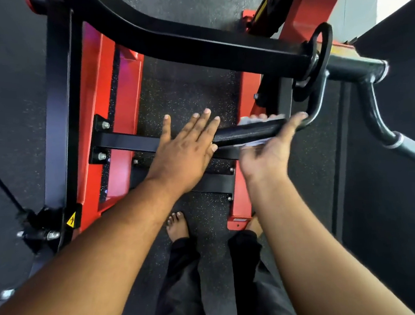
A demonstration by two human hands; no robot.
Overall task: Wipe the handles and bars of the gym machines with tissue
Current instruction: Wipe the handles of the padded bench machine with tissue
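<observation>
At the far left, the black steel upright of the gym machine frame [60, 125] runs down to a yellow triangular warning sticker [72, 219] near its foot. Just right of it stands a red painted frame plate [98, 121], bolted to a black square crossbar [124, 142] that reaches toward the middle. Above, a thick curved black steel arm [179, 44] sweeps from the top left corner across to a black round collar disc [318, 57] at the right. The left hand [183, 152] lies flat with fingers straight and spread, released, palm down at the left end of the black textured handle bar [249, 129]; whether it presses on the bar cannot be told. Below it, on the dark speckled rubber floor [190, 91], a bare foot [177, 226] shows above black trouser legs [185, 285]. The right hand [266, 154] is wrapped around the handle bar, grasping a crumpled white tissue [251, 120] against it, tissue edges showing above and below the bar. Further right, a grey metal bent bar [372, 107] slants toward the right edge.
</observation>
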